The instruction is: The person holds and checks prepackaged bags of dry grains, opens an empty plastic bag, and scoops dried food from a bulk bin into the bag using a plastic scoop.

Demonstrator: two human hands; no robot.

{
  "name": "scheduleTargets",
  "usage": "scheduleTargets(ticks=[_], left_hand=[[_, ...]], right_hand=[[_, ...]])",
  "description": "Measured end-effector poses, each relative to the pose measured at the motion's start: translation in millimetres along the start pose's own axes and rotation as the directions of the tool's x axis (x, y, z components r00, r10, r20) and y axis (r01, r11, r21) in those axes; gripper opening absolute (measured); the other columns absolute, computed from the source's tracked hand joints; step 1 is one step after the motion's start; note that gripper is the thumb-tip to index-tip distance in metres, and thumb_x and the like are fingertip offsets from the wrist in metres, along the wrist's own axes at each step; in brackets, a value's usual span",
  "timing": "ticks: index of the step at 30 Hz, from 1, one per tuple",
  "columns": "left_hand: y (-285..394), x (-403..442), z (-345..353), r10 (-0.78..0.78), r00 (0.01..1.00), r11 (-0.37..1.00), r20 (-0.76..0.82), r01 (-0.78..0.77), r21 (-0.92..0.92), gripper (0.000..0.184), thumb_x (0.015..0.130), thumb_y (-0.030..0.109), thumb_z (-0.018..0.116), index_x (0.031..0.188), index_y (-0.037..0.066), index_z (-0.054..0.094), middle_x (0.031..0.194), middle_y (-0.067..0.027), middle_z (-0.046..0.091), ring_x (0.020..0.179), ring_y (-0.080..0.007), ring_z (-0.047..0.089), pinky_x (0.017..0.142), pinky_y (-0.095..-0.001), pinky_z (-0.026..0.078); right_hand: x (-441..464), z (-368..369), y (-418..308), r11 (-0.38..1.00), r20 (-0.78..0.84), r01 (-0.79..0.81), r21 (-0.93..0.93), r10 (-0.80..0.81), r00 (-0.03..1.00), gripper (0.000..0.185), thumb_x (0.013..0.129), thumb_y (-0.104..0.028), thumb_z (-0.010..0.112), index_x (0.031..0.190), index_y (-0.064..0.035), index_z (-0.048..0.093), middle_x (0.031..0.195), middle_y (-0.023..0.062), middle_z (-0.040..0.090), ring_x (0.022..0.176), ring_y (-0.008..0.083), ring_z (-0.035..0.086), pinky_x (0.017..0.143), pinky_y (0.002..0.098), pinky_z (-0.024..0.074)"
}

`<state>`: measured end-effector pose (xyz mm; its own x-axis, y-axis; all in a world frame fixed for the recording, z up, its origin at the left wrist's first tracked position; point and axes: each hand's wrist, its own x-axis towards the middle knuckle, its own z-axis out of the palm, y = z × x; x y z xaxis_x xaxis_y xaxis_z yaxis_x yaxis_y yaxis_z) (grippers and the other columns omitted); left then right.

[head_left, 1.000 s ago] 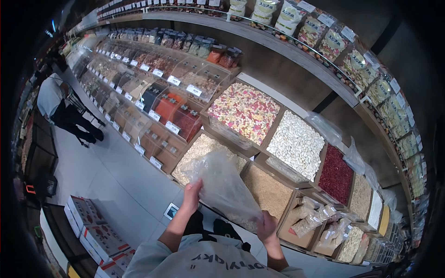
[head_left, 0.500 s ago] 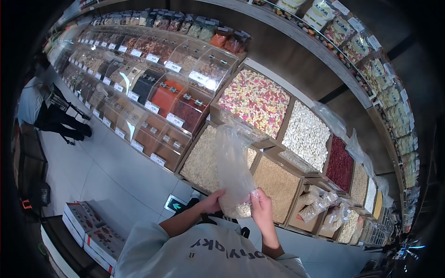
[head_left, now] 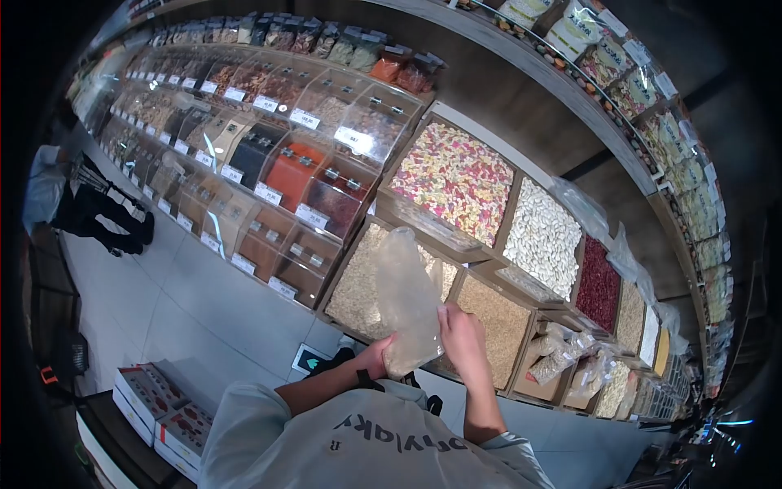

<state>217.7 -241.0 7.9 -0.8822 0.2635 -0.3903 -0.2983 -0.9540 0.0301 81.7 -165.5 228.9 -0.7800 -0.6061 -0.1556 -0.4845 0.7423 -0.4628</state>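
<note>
A translucent plastic bag [head_left: 405, 281] stands upright before my chest, its upper end leaning left over a bin of pale oat-like flakes [head_left: 349, 285]. Pale contents show dimly in its lower end. My left hand [head_left: 377, 356] grips the bag low on its left side. On the opposite edge, somewhat higher, my right hand [head_left: 463, 338] pinches the plastic, its back turned to the camera and some fingers hidden. Beside that hand lies a bin of tan grain [head_left: 491, 322].
Behind are bins of colourful pieces [head_left: 456, 183], white beans [head_left: 544, 240] and red beans [head_left: 599, 277]. Clear lidded bins [head_left: 301, 175] line the left. Filled bags [head_left: 562, 359] sit at right. Printed boxes [head_left: 151, 399] stand lower left; a person [head_left: 98, 212] stands in the aisle.
My right hand has turned over and shifted slightly up and right along the bag's edge. The bag has tilted, its bottom moving a little left. My left hand keeps its hold.
</note>
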Motion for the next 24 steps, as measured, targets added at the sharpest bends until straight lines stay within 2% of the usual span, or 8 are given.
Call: scheduleTargets(ticks=[5,7,10,14,18,20,21,24], left_hand=[[-0.2,0.2,-13.1,-0.028,0.999,1.0,0.017,0.028,0.005,0.052,0.103,0.04,0.036,0.143,0.007,0.04,0.134,-0.0116,0.055,0.119,-0.0265,0.056,0.101,-0.0438,0.045],[-0.1,-0.6,-8.3,-0.04,0.999,0.998,0.014,0.041,-0.042,0.051,0.103,0.042,0.037,0.14,0.007,0.043,0.127,-0.0122,0.059,0.109,-0.0276,0.061,0.092,-0.0447,0.051],[0.2,0.8,-18.3,-0.041,0.997,0.999,0.069,0.039,0.02,0.051,0.102,0.044,0.038,0.137,0.007,0.046,0.121,-0.0125,0.061,0.1,-0.0284,0.065,0.088,-0.045,0.053],[-2.5,8.0,-38.3,-0.064,0.998,0.997,0.011,0.064,0.033,0.052,0.102,0.046,0.038,0.134,0.006,0.047,0.118,-0.0128,0.062,0.095,-0.0293,0.066,0.084,-0.0457,0.055],[0.1,10.9,-45.1,-0.12,0.989,0.992,-0.083,0.122,0.017,0.051,0.102,0.047,0.038,0.128,0.005,0.051,0.112,-0.0136,0.064,0.094,-0.0294,0.066,0.084,-0.0464,0.055],[1.1,11.7,-45.7,-0.126,0.987,0.991,-0.099,0.129,0.025,0.05,0.102,0.046,0.037,0.126,0.004,0.053,0.109,-0.0144,0.065,0.094,-0.0297,0.066,0.083,-0.046,0.055],[0.1,13.8,-46.5,-0.129,0.988,0.992,-0.088,0.129,-0.006,0.051,0.102,0.046,0.036,0.125,0.003,0.052,0.11,-0.0154,0.065,0.091,-0.0311,0.067,0.081,-0.0457,0.055],[-1.3,16.5,-51.3,-0.14,0.989,0.989,-0.039,0.138,-0.051,0.052,0.103,0.046,0.034,0.122,0.002,0.053,0.108,-0.0167,0.065,0.088,-0.0324,0.067,0.08,-0.0448,0.055]], right_hand=[[18.6,18.7,14.9,0.996,-0.015,0.05,0.072,-0.049,0.999,0.024,0.095,-0.022,0.057,0.089,0.0014,0.059,0.066,0.0205,0.062,0.064,0.0375,0.063,0.06,0.0423,0.0473],[23.4,25.2,19.5,0.946,0.051,-0.041,0.322,0.026,0.998,0.016,0.091,-0.014,0.065,0.093,0.0003,0.058,0.061,0.0072,0.059,0.055,0.0156,0.057,0.054,0.0307,0.0436],[23.1,26.9,18.4,0.827,0.07,-0.078,0.557,0.047,0.996,0.021,0.088,-0.006,0.068,0.104,-0.0003,0.057,0.066,-0.0029,0.053,0.06,0.0041,0.048,0.053,0.023,0.039],[8.3,40.4,13.9,0.733,0.003,-0.023,0.68,0.029,1.0,0.043,0.085,-0.006,0.071,0.122,0.0,0.05,0.074,-0.0019,0.049,0.069,0.0067,0.052,0.06,0.0231,0.0425],[-17.1,76.8,20.5,0.519,-0.099,0.082,0.851,0.004,0.995,0.067,0.085,-0.007,0.071,0.139,0.0019,0.032,0.102,0.0105,0.051,0.09,0.0187,0.057,0.079,0.0294,0.0473],[-30.0,86.6,20.6,0.927,-0.224,0.169,0.334,-0.096,0.97,0.074,0.082,-0.011,0.074,0.139,0.0046,0.03,0.102,0.0164,0.052,0.089,0.0325,0.059,0.082,0.0393,0.0481],[-33.2,93.7,24.8,0.952,-0.221,0.176,0.25,-0.121,0.968,0.073,0.08,-0.02,0.075,0.135,0.0074,0.036,0.11,0.0248,0.052,0.097,0.0445,0.057,0.086,0.0467,0.0464],[-39.8,110.7,36.8,0.977,-0.151,0.12,0.176,-0.094,0.984,0.037,0.086,-0.02,0.068,0.113,0.0046,0.058,0.104,0.0252,0.061,0.095,0.041,0.061,0.083,0.044,0.048]])
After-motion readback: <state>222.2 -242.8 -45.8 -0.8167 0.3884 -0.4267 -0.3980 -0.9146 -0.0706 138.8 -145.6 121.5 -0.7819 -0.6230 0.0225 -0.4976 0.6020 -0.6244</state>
